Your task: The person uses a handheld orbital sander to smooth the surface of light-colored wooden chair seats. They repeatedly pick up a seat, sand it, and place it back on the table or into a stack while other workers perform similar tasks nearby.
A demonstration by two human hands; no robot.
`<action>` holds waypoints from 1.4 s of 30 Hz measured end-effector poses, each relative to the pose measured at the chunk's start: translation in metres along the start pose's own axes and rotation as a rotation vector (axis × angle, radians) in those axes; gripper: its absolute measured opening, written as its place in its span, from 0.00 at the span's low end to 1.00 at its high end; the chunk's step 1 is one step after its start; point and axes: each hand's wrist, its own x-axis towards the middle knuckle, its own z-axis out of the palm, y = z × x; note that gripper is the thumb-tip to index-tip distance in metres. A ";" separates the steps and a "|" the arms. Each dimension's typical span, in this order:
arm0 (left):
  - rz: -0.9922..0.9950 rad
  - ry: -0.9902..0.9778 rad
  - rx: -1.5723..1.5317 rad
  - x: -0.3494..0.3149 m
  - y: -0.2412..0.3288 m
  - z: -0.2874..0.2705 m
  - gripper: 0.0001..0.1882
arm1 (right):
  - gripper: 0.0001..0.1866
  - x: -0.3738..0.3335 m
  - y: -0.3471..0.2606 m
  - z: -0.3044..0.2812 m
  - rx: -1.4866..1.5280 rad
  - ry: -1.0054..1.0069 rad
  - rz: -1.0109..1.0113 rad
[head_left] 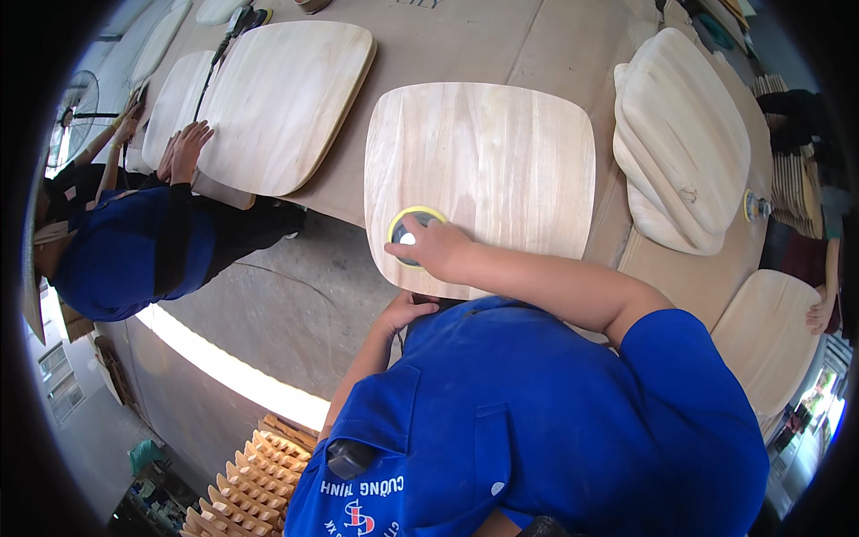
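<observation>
A pale wooden panel with rounded corners lies on the work table in front of me. My right hand grips a round sander with a yellow rim and dark top, resting on the panel's near left part. Just below the panel's near edge, my left hand is closed beside my body, at something dark that I cannot make out. Its fingertips are partly hidden.
Stacked panels stand at the right, near another sander. At the left a co-worker in blue touches a thick panel. Brown sheeting covers the table. Slatted wooden pieces are piled behind me at lower left.
</observation>
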 end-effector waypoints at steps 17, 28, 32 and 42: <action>0.089 0.303 -0.348 0.019 -0.011 0.017 0.33 | 0.31 -0.100 0.149 -0.034 0.064 0.379 0.658; 0.039 0.247 -0.657 0.016 -0.004 0.041 0.23 | 0.36 -0.094 0.145 -0.020 0.047 0.462 0.559; -0.067 0.213 -0.615 0.020 -0.005 0.063 0.23 | 0.36 -0.113 0.154 -0.014 0.072 0.484 0.657; -0.150 0.198 -0.712 0.041 -0.007 0.064 0.25 | 0.37 -0.260 0.107 0.080 0.190 0.389 0.669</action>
